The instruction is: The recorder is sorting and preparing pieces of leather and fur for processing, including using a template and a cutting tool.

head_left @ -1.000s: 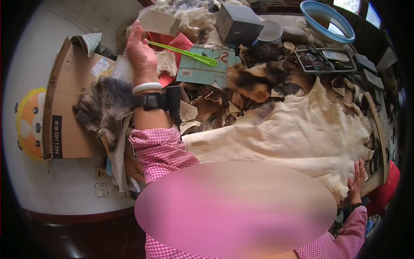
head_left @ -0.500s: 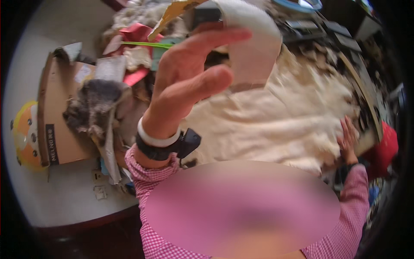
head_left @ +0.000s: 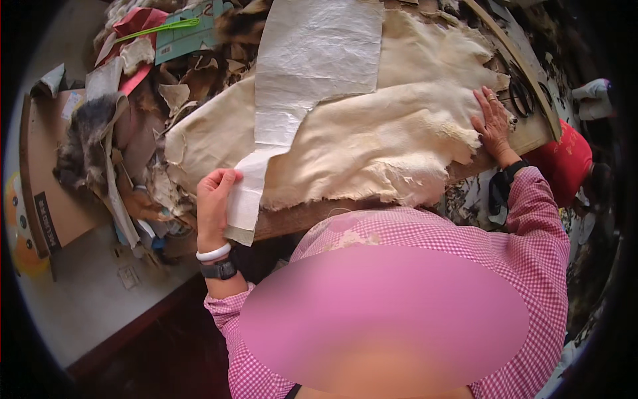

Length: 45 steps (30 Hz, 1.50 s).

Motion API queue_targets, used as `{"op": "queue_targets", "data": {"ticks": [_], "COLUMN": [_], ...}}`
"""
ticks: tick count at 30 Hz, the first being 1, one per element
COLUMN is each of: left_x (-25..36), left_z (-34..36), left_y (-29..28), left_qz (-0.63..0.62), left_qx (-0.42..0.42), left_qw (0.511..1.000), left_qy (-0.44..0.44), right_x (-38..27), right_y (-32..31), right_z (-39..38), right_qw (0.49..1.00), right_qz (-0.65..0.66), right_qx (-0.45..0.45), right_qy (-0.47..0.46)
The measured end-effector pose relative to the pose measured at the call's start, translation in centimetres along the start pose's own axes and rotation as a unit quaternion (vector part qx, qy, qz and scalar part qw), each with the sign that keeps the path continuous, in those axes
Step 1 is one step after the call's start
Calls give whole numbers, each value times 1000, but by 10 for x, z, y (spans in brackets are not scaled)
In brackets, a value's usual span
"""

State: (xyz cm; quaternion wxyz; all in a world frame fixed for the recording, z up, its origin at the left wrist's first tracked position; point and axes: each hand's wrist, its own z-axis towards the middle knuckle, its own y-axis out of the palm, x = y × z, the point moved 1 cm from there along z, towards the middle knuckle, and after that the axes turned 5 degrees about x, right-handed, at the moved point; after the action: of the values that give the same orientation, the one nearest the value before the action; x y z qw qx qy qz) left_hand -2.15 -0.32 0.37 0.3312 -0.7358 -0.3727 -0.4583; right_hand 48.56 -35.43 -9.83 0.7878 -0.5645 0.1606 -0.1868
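Note:
My left hand (head_left: 214,199) grips the narrow lower-left end of a long, crinkled white sheet (head_left: 312,53), cut to an irregular shape, with the thumb on top. The sheet lies across a pale cream hide (head_left: 372,146) with ragged edges, spread on the worktable. My right hand (head_left: 493,126) rests open on the hide's right edge, fingers spread. Just beyond it, dark-handled scissors (head_left: 520,100) lie beside a long wooden strip (head_left: 515,56).
Fur pieces (head_left: 86,146), leather scraps (head_left: 173,100), a cardboard box (head_left: 56,186) and a teal package (head_left: 189,40) with a green plastic tool (head_left: 159,28) crowd the left and back. A red item (head_left: 558,166) is at the right, beside the table's wooden edge (head_left: 345,213).
My left hand rose empty-looking, then came down toward me holding the white sheet, which now covers part of the hide. My right hand stayed on the hide. The view has shifted.

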Motion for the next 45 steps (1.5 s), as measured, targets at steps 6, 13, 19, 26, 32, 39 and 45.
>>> {"op": "queue_targets", "data": {"ticks": [6, 13, 19, 26, 32, 39, 45], "left_x": [-47, -37, -52, -72, -79, -106, -101], "left_z": [-25, -46, -25, -15, -12, -10, -15], "left_y": [-13, 47, 125, 119, 101, 87, 90], "left_qz": [354, 570, 505, 453, 536, 531, 531], "left_qx": [82, 226, 55, 118, 170, 126, 101], "left_qw": [929, 728, 777, 821, 774, 788, 810], "left_qy": [69, 305, 372, 325, 292, 285, 227], "right_x": [1, 9, 10, 13, 27, 50, 56], "right_y": [8, 20, 28, 31, 7, 1, 2], "right_z": [-4, -9, -7, -9, 8, 40, 77], "right_qw": [1000, 1000, 999, 999, 996, 988, 992], "right_qz": [5, 15, 16, 18, 77, 144, 124], "right_qx": [7, 21, 37, 30, -8, 47, 3], "right_qy": [-4, -1, -12, -7, -40, -23, 31]}}
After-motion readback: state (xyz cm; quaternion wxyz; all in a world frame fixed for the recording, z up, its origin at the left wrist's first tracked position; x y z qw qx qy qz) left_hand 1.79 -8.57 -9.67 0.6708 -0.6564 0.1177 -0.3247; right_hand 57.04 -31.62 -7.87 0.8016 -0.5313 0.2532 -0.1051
